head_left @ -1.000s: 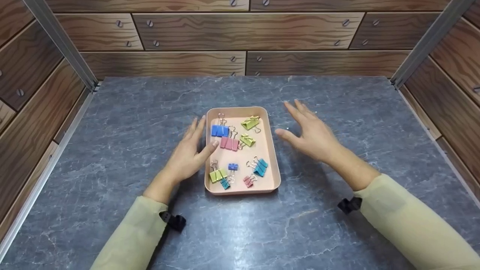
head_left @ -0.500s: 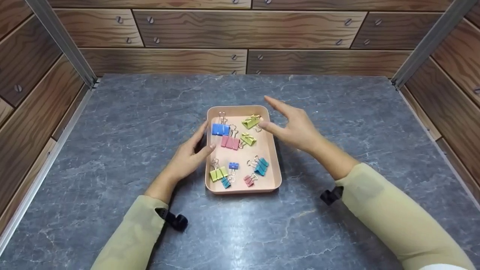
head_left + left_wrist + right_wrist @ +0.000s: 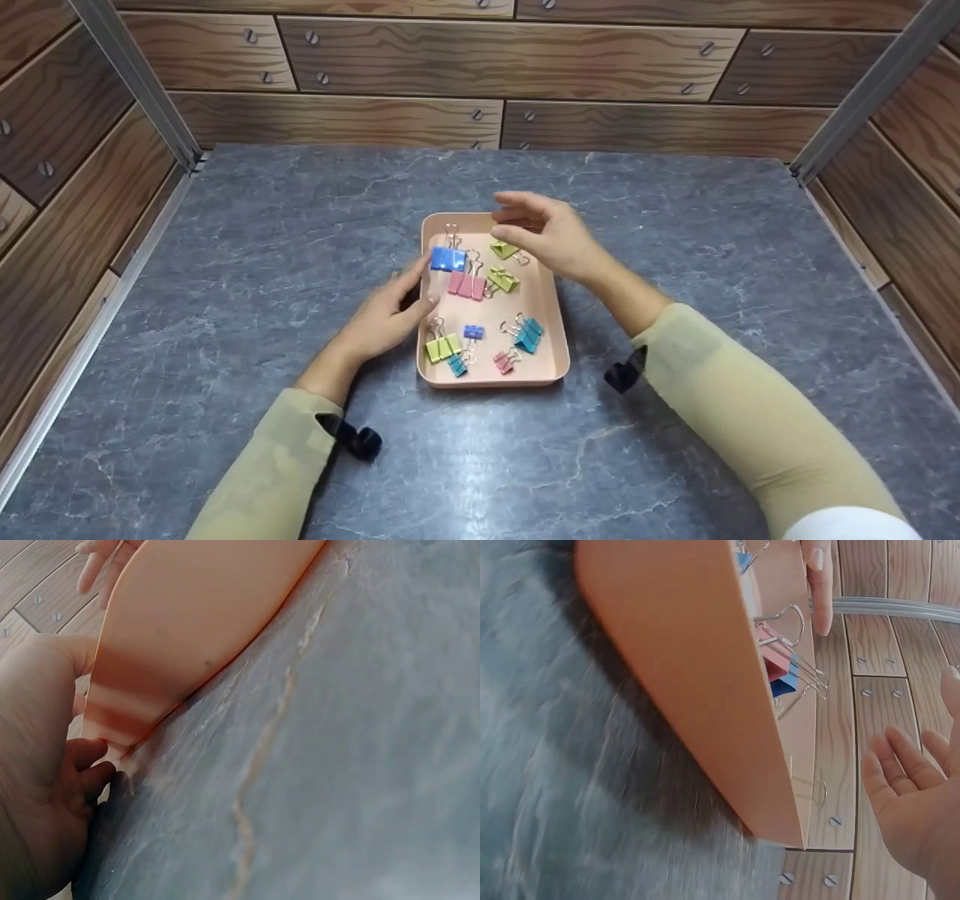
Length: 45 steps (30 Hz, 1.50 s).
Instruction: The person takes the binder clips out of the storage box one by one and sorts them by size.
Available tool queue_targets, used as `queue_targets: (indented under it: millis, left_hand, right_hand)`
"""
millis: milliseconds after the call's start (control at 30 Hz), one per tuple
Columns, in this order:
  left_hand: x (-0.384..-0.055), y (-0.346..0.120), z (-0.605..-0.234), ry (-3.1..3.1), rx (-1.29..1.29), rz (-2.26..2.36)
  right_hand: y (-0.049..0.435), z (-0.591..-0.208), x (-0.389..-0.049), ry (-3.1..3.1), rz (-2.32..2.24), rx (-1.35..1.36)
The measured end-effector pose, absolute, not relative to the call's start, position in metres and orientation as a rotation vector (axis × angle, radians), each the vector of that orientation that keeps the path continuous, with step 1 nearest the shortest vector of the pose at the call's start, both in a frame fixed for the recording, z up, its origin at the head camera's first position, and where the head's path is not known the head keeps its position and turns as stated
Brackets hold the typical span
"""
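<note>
- Tray (image 3: 534, 292), peach, rectangular, round-cornered, flat on the marbled tabletop (image 3: 480, 472); container for nine binder clips.
- In the tray's far left part: large blue binder clip (image 3: 448, 259), with large pink binder clip (image 3: 466, 286) just nearer and to its right.
- In the tray's far right part: farther yellow-green binder clip (image 3: 504, 249), partly hidden by a hand; nearer yellow-green binder clip (image 3: 503, 280) beside the large pink one.
- In the tray's near left part: third yellow-green binder clip (image 3: 442, 348), small teal binder clip (image 3: 457, 366), small blue binder clip (image 3: 473, 331).
- In the tray's near right part: larger teal binder clip (image 3: 529, 335) and, just nearer, small pink binder clip (image 3: 503, 364).
- Left hand (image 3: 386, 315): at the tray's left wall, relaxed, with fingers along the outside and thumb over the rim.
- Right hand (image 3: 559, 236): above the tray's far right part, unclasped, with thumb and forefinger apart near the farther yellow-green clip.
- Beyond the tray: wood-patterned back panel (image 3: 420, 56).
</note>
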<state>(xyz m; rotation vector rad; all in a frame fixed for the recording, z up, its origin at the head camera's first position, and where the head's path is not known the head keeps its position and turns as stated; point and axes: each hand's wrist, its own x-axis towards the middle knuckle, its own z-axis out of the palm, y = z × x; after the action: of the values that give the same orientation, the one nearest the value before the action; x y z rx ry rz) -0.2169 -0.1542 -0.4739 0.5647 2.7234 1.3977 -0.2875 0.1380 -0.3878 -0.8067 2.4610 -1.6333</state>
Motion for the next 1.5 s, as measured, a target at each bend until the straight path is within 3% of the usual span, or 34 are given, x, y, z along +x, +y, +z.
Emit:
queue_targets:
  millis: [1500]
  left_hand:
    - [-0.217, -0.156, -0.474, 2.768, 0.55, 1.267]
  right_hand:
    - [0.103, -0.428, -0.299, 2.364, -1.466, -0.788]
